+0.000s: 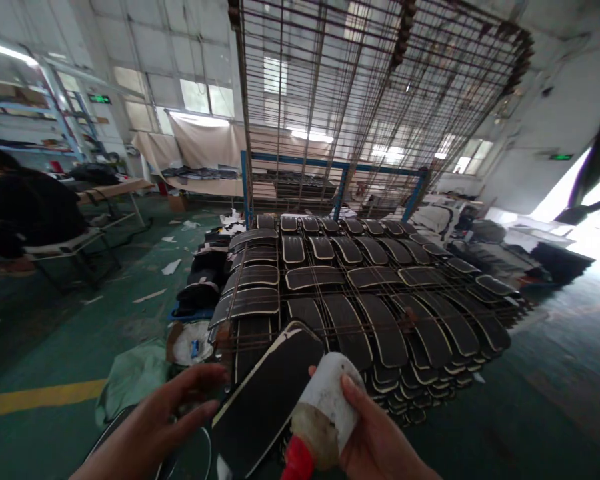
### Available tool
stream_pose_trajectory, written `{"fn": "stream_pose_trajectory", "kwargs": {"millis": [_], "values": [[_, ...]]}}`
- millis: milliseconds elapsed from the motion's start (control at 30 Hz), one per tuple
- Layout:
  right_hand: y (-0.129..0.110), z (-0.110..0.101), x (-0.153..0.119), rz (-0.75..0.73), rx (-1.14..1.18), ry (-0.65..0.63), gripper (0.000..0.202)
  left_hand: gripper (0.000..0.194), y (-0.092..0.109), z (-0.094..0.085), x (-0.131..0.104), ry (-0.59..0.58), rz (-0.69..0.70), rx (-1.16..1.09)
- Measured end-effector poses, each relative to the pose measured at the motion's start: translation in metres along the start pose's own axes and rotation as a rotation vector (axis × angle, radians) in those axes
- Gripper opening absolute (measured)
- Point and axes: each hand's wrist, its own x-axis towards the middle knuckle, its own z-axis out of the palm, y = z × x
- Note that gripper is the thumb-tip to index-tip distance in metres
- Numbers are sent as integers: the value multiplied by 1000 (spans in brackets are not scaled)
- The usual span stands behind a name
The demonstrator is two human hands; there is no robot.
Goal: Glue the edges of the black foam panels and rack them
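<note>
My right hand is wrapped round a white bottle. Its red cap points down towards the lower edge of the view, and the part near the cap is yellowish. To the left, my left hand has its fingers apart with nothing between them. Between both hands a long black panel with rounded corners and a pale edge lies slanted. The left fingertips are close to this panel's left edge; whether they touch it I cannot tell.
Rows of similar black panels lie on a low wire rack. More wire grids tilt up behind, on a blue frame. A green sack sits at the left on the floor. A seated person is at a table further left.
</note>
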Motion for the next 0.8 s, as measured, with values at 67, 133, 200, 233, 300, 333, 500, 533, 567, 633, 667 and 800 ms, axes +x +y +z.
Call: {"fn": "stream_pose_trajectory", "kwargs": {"millis": [67,133,200,233,300,333,500,533,567,633,667,800], "values": [[2,7,-1,29,-38,-4,56,42,36,17,16,-183,-13,84],[4,11,-2,45,-75,-24,59,36,58,34,27,-330,-35,47],[3,13,-5,44,-93,-40,58,39,65,46,32,-366,-47,-15],[1,13,-7,29,-93,-40,56,42,64,48,32,-370,-50,-39],[-10,12,-12,-35,-91,-33,48,46,60,46,27,-385,-56,-64],[-19,12,-15,-85,-97,-27,43,45,58,42,23,-405,-57,-67],[-68,17,-24,-395,-244,19,34,47,47,18,8,-548,-79,-111],[-76,19,-24,-446,-291,31,34,47,45,16,6,-584,-87,-130],[-81,22,-23,-487,-336,37,33,47,43,14,4,-621,-89,-148],[-87,27,-21,-530,-412,28,33,45,40,14,1,-675,-94,-174],[-88,30,-19,-536,-437,18,34,44,38,14,-1,-681,-102,-182],[-87,40,-14,-526,-489,1,37,43,32,15,-7,-609,-173,-216]]}}
